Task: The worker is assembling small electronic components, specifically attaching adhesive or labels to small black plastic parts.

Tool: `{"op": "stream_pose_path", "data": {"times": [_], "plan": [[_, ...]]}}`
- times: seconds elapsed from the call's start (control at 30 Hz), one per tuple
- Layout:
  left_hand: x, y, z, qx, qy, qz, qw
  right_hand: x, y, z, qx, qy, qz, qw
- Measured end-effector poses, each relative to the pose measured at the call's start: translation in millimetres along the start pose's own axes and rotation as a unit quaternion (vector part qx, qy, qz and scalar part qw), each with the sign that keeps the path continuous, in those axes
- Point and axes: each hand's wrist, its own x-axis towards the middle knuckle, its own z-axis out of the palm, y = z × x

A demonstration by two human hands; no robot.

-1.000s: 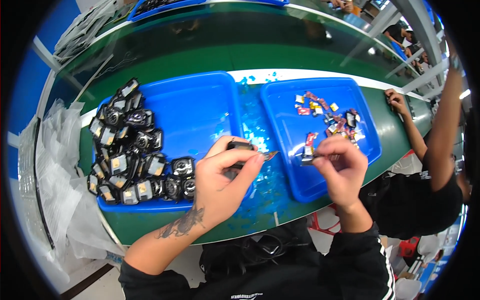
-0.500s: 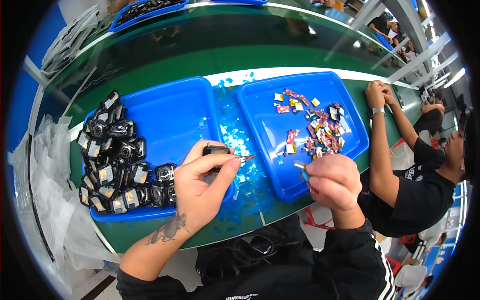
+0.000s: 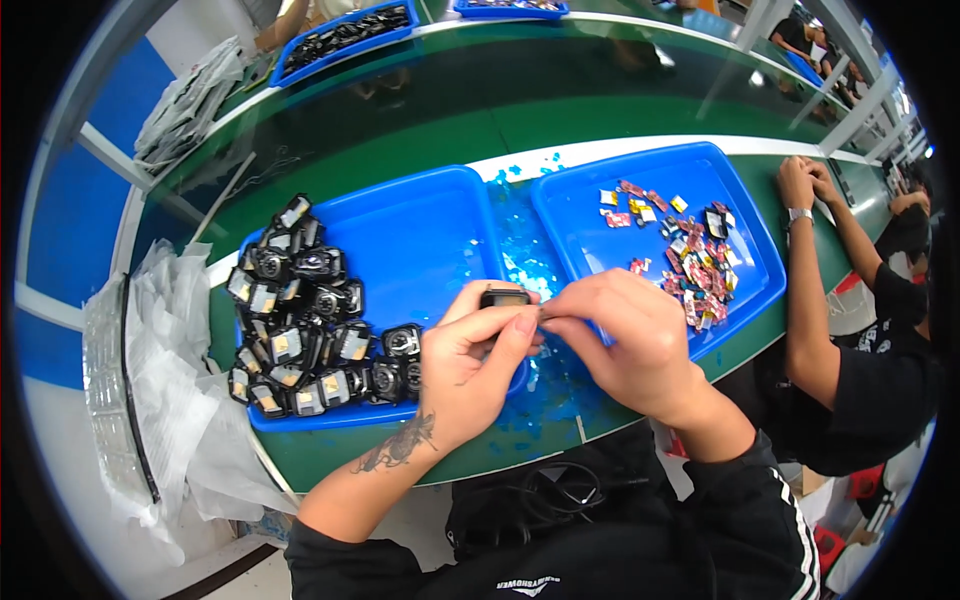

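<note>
My left hand is closed around a black watch case and holds it above the gap between two blue trays. The case looks like those heaped in the left blue tray. Fingertips of my right hand are pinched together right beside my left thumb, at the edge of the case. Whatever sits between them is mostly hidden. Small red circuit boards with silver and yellow parts lie scattered in the right blue tray.
Blue film scraps litter the green bench between the trays. Black watch cases fill the left tray's near left side. Clear plastic sheets hang at the left. A co-worker's forearm rests at the right. Another tray stands beyond.
My right hand has moved left, from the near edge of the right tray to my left fingertips. The small part it was pinching no longer shows. The view has shifted, too.
</note>
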Motion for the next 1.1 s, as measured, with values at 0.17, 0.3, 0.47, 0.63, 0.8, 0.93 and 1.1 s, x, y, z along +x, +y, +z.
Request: {"op": "stream_pose_path", "data": {"times": [0.17,0.3,0.47,0.63,0.8,0.93,1.1], "plan": [[-1,8,7,-0.117,-0.015,-0.003,0.993,-12,2,-7,0.218,0.081,0.214,0.949],[4,-2,2,-0.131,0.025,-0.027,0.991,-18,-3,-6,0.381,0.054,0.277,0.880],[1,1,8,-0.202,0.005,-0.047,0.978,-16,-16,17,0.329,0.057,0.300,0.893],[-3,0,6,-0.199,-0.018,-0.032,0.979,-6,-15,23,0.220,0.083,0.258,0.937],[-3,0,6,-0.024,-0.025,0.044,0.998,-4,-19,18,0.175,0.066,0.248,0.950],[-2,0,1,-0.085,-0.036,-0.009,0.996,-4,-18,14,0.190,0.045,0.260,0.946],[-3,-7,0,-0.137,-0.030,-0.045,0.989,-3,-18,9,0.165,0.043,0.250,0.953]]}}
